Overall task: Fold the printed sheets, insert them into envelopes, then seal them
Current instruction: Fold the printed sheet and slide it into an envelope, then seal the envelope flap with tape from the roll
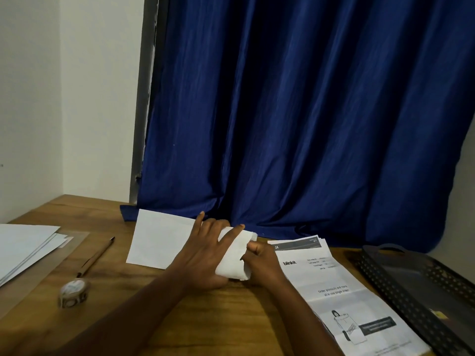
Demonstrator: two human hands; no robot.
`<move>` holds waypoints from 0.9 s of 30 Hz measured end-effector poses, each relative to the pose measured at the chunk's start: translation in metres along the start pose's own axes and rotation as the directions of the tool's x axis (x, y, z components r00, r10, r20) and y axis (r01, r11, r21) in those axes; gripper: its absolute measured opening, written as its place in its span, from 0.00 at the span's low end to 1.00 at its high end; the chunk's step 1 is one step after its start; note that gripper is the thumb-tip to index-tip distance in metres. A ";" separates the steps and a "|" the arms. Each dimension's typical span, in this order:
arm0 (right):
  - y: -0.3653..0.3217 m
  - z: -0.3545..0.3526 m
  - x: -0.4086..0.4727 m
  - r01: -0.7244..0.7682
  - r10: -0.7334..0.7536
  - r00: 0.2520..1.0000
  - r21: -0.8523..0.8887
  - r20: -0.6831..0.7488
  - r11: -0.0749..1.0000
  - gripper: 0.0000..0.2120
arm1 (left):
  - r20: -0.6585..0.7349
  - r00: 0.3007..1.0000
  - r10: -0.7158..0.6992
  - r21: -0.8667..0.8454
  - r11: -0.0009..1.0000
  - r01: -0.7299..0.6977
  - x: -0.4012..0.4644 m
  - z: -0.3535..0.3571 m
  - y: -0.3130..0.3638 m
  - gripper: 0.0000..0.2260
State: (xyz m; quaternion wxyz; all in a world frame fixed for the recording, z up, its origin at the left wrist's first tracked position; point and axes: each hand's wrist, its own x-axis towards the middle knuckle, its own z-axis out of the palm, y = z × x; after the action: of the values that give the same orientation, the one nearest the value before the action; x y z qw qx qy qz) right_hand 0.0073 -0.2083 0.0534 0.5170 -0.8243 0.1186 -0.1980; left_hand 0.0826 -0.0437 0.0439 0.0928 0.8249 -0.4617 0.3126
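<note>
Both hands [205, 255] [259, 263] — fingers gripping a folded sheet [232, 255] — at the envelope [159, 240] mouth.

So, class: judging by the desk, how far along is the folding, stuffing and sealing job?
Early. One sheet is already folded; both hands, left and right, are working it at the mouth of the envelope. Left to do: sealing it with the untouched tape, then the printed stack and spare envelopes.
</note>
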 end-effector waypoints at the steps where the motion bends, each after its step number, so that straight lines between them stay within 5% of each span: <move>1: 0.003 -0.005 0.000 -0.009 0.009 1.000 0.037 -0.009 0.999 0.09 | 0.054 0.998 -0.011 0.011 1.000 0.010 -0.001 0.003 0.000 0.49; 8: 0.028 -0.023 -0.001 -0.107 0.127 0.985 0.162 -0.115 0.981 0.09 | 0.481 0.869 -0.119 -0.058 0.984 0.167 -0.005 0.021 0.000 0.51; 13: 0.043 -0.020 -0.001 -0.139 0.176 0.976 0.252 -0.131 0.958 0.10 | 0.687 0.723 -0.069 -0.151 0.960 0.235 -0.013 0.025 0.002 0.36; 19: 0.053 -0.022 -0.004 -0.079 0.022 0.988 -0.380 -0.154 0.922 0.04 | 0.705 0.707 -0.049 -0.143 0.967 0.210 -0.011 0.022 0.002 0.30; 27: 0.058 -0.001 -0.009 0.146 -0.157 0.987 -0.534 0.025 0.833 0.15 | 0.703 0.709 -0.064 -0.136 0.966 0.221 -0.011 0.025 0.002 0.30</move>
State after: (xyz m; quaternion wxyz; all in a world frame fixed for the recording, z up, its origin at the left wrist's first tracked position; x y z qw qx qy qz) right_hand -0.0005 -0.2311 -0.0003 0.2489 -0.9402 0.1087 -0.2057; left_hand 0.0873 -0.0484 0.0170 0.0239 0.9003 -0.4276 -0.0770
